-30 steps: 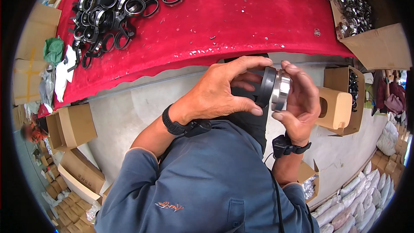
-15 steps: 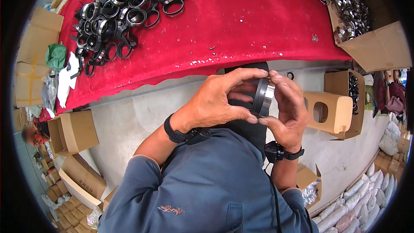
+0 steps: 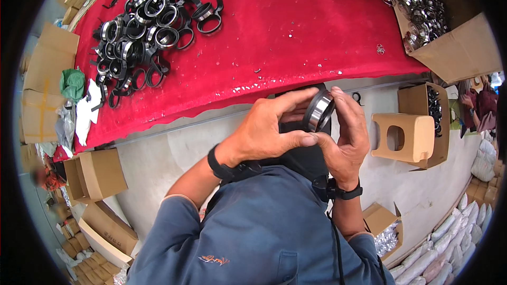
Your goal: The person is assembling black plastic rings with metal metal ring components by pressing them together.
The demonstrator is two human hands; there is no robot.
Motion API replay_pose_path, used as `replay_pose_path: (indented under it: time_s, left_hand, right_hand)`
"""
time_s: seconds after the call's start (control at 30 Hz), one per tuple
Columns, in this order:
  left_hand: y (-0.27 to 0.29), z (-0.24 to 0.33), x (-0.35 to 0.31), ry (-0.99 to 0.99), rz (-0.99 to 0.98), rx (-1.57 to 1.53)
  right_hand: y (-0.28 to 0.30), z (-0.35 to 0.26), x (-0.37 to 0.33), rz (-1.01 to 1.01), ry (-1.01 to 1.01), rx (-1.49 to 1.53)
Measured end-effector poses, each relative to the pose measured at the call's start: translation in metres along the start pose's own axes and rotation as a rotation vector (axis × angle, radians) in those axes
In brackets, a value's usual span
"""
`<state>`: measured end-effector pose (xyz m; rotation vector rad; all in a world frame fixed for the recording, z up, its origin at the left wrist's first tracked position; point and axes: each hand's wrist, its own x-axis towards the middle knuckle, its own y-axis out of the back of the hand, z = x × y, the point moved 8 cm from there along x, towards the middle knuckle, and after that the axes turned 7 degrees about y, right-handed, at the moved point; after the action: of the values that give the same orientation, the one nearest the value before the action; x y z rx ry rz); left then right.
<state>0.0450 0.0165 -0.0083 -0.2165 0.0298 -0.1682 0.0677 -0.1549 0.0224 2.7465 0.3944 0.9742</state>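
Observation:
Between both hands, above my lap, is a round ring (image 3: 320, 112) with a black band and a shiny metal band. My left hand (image 3: 262, 127) grips its left side, the thumb along the bottom and the fingers over the top and behind. From the other side my right hand (image 3: 344, 140) closes on the ring, thumb at the lower edge and fingertips by the upper right. Past the table edge, at the far left, lies a heap of similar black-and-silver rings (image 3: 168, 38), several with black tabs sticking out.
A red cloth (image 3: 264, 31) covers the table ahead. At the far right stands a carton (image 3: 459, 47) beside many shiny metal rings (image 3: 417, 2). A tan plastic stool (image 3: 412, 150) sits on the floor by another carton (image 3: 442, 150). Open boxes (image 3: 108, 174) stand at left.
The ring has turned so its metal band and opening face me more. My right fingers have shifted slightly along its edge. The whole view has tilted a little.

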Motion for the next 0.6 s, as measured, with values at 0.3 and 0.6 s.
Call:
replay_pose_path:
  time_s: [0.3,0.6]
  left_hand:
    - [-0.003,0.004,-0.002,-0.061,0.028,0.103]
    - [-0.023,0.04,-0.009,-0.457,0.483,0.654]
  right_hand:
    - [0.007,0.035,0.005,0.246,-0.235,0.406]
    - [0.007,0.027,0.025,0.476,-0.245,0.051]
